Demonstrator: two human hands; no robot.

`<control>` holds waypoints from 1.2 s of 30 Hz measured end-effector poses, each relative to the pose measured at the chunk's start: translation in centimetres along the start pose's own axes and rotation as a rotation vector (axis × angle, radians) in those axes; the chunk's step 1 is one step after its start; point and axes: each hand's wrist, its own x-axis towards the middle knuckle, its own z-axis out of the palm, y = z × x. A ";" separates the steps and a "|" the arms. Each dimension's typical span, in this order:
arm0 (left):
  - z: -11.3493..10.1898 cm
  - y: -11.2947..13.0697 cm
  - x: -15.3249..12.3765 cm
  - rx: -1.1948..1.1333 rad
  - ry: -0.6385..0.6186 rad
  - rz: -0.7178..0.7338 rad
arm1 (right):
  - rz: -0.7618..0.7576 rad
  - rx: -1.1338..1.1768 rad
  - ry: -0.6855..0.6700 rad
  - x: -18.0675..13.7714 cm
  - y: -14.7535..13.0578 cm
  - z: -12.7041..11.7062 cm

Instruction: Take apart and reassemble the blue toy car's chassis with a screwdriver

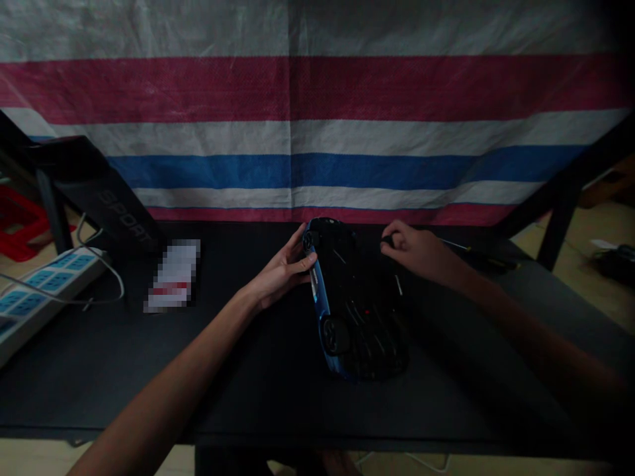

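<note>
A blue toy car (357,304) lies on the dark table with its black underside facing up. Along its left side, near one wheel, my left hand (290,268) grips the body between thumb and fingers. Just to the right of the car, my right hand (409,248) is closed in a pinch around a small black round piece (387,240), whose exact kind is too dark to tell. A short silvery pin (399,285) shows by the car's right side. Beyond my right hand lies a screwdriver (455,245) with a thin metal shaft and a dark handle.
On the left stand a white power strip (59,277) with cables and a black bag (114,198) marked SPORT. A blurred white and red packet (173,274) lies nearby on the table (238,396). A striped tarp (322,86) hangs behind; black frame bars flank the tabletop.
</note>
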 end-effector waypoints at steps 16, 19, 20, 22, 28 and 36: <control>0.2 0.1 -0.2 0.000 -0.031 0.006 | -0.371 0.421 0.323 -3.0 -11.0 -3.7; 0.3 0.2 -0.2 0.002 -0.029 0.007 | -0.399 0.394 0.313 -2.9 -11.2 -3.7; 0.4 0.2 -0.2 0.002 -0.027 0.005 | -0.409 0.383 0.313 -2.9 -11.3 -3.7; 0.4 0.2 -0.2 -0.002 -0.024 -0.001 | -0.424 0.349 0.319 -2.9 -11.4 -3.7; 0.2 0.0 -0.1 -0.010 -0.005 0.001 | -0.467 0.243 0.296 -3.1 -12.0 -3.9; 0.4 0.2 -0.1 -0.010 -0.016 0.005 | -0.456 0.116 0.292 -3.0 -12.8 -4.5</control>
